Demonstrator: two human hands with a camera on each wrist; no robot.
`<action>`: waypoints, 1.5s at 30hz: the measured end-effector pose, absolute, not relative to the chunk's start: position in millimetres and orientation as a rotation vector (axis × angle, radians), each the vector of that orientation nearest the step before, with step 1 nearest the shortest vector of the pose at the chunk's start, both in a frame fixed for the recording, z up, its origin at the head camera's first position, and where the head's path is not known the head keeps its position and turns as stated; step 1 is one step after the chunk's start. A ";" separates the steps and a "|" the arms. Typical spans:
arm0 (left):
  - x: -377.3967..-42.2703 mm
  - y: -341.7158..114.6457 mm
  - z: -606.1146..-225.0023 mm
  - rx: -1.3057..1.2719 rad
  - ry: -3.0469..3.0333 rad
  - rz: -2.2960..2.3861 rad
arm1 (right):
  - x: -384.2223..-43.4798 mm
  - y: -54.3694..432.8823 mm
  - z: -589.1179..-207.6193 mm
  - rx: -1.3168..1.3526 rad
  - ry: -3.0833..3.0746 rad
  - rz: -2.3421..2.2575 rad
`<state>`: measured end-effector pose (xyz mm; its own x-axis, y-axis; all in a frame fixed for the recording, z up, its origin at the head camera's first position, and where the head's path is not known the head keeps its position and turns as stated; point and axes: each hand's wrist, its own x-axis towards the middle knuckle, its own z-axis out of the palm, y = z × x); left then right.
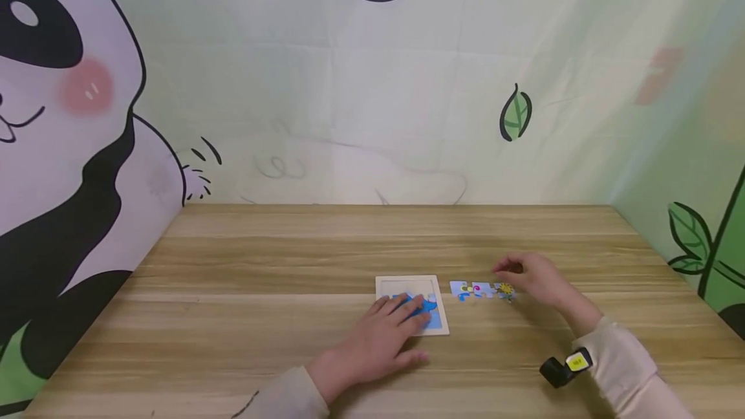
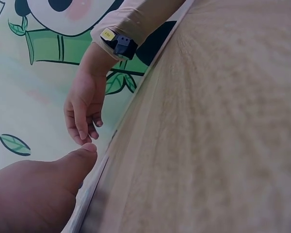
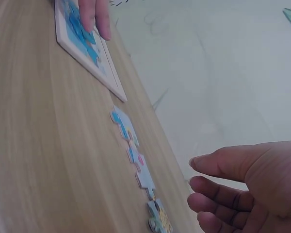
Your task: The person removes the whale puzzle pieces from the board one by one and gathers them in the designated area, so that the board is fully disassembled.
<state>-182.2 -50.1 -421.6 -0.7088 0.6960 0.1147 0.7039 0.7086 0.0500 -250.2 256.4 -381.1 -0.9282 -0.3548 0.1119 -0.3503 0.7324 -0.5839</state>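
Observation:
A jigsaw tray with a pale frame lies mid-table, its lower part filled with blue pieces and its upper strip bare. My left hand rests on it, fingers spread across the blue pieces. To the tray's right, several loose puzzle pieces lie in a row; the rightmost sun piece shows a yellow sun. Beside and slightly above that piece hovers my right hand, fingers loosely bent. In the right wrist view, the right hand has a gap between thumb and fingers, with nothing held.
The wooden table meets a cloth backdrop printed with leaves and a large panda. A black device with a yellow label is strapped at my right sleeve.

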 end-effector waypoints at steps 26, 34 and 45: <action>-191.2 -71.1 -421.3 -1.203 -2.686 0.001 | -245.4 209.3 -372.6 -0.756 2.865 -1.089; -191.0 -70.8 -421.8 -1.216 -2.708 -0.024 | -243.5 191.7 -377.4 -0.812 2.810 -1.071; -190.8 -68.9 -423.0 -1.219 -2.724 -0.055 | -242.2 171.2 -386.5 -0.918 2.766 -1.034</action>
